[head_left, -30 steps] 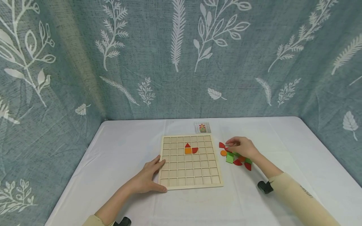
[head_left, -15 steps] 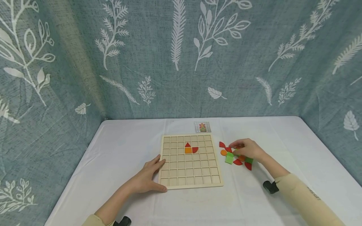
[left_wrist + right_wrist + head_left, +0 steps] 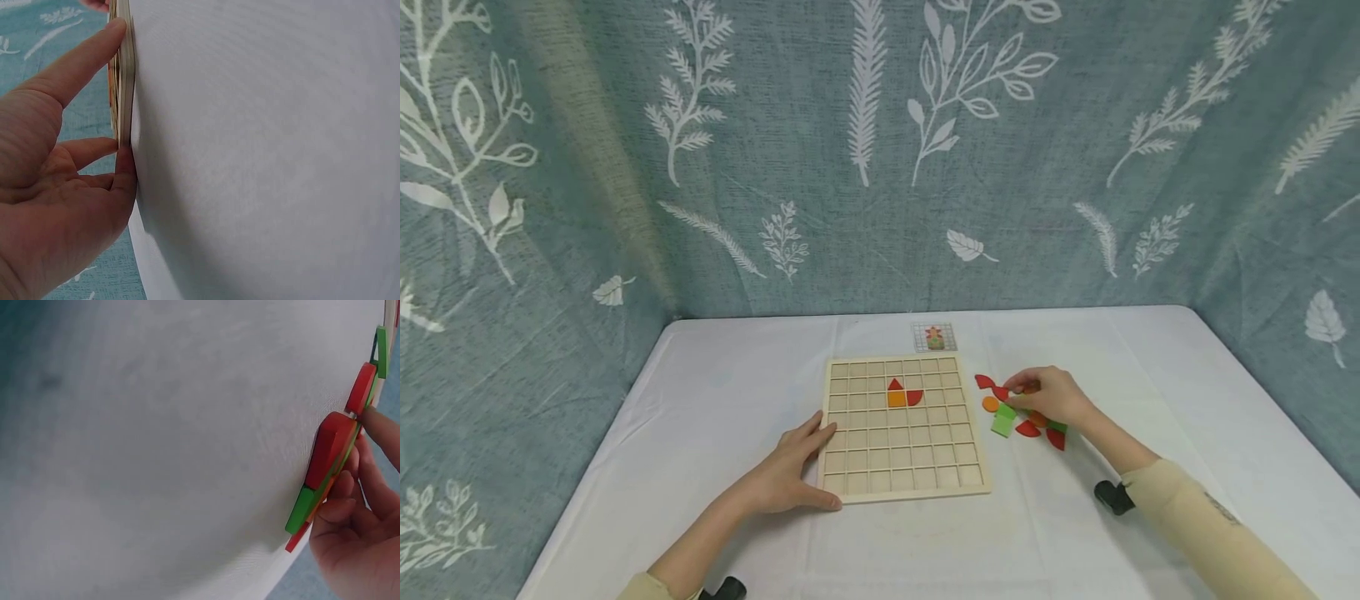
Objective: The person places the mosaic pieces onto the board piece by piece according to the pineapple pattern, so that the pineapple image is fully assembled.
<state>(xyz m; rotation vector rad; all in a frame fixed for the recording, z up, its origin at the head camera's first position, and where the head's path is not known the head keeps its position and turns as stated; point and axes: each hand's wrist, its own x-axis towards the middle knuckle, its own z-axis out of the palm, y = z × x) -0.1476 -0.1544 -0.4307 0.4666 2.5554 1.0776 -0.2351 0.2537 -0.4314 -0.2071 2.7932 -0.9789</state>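
Observation:
A wooden grid board (image 3: 901, 457) lies on the table, holding an orange square (image 3: 897, 399), a red triangle (image 3: 895, 385) and a red quarter-circle (image 3: 914, 397). My left hand (image 3: 786, 475) rests spread against its left edge, thumb at the near corner; the left wrist view shows fingertips along the board's side. To the right of the board, my right hand (image 3: 1054, 397) reaches into loose flat pieces, fingertips touching them and partly covering the pile. Whether it pinches one, I cannot tell. Red (image 3: 325, 450) and green pieces (image 3: 301, 509) lie by its fingers in the right wrist view.
Beyond the board lies a small pattern card (image 3: 935, 337). An orange disc (image 3: 991, 404), green squares (image 3: 1002, 425) and red pieces (image 3: 1027, 429) are scattered right of the board. A leaf-patterned curtain (image 3: 820, 150) surrounds the white-covered table (image 3: 880, 550).
My right hand has shifted slightly right and back among the loose pieces, uncovering a red one at its fingertips. A green square has turned slightly. My left hand stays on the board.

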